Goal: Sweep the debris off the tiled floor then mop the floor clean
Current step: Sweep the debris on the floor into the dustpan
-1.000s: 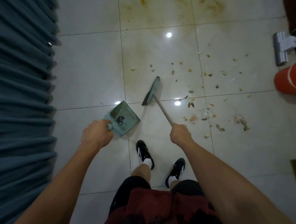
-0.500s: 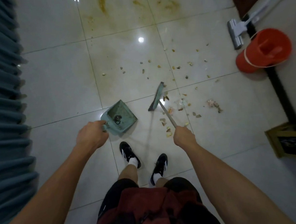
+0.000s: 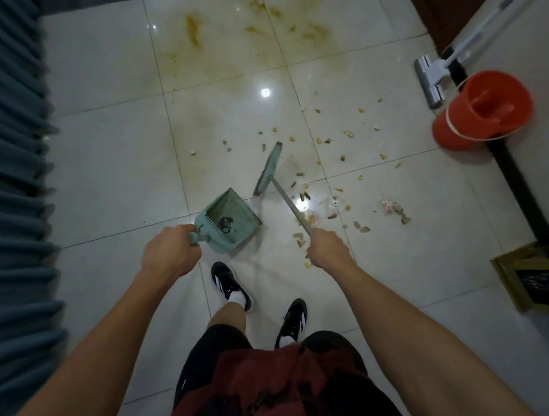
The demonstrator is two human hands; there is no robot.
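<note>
Unlabelled dustpan [image 3: 231, 219] in left hand [image 3: 170, 251], broom [image 3: 268, 167] in right hand [image 3: 329, 247]

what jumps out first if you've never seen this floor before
The orange bucket at the right wall, brightest thing in view, with a mop head beside it. Next, yellow-brown stains on the far tiles and crumbs scattered right of the broom and dustpan.

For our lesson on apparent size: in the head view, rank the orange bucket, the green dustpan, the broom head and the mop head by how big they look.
1. orange bucket
2. green dustpan
3. broom head and mop head: look alike, so unranked.
</note>
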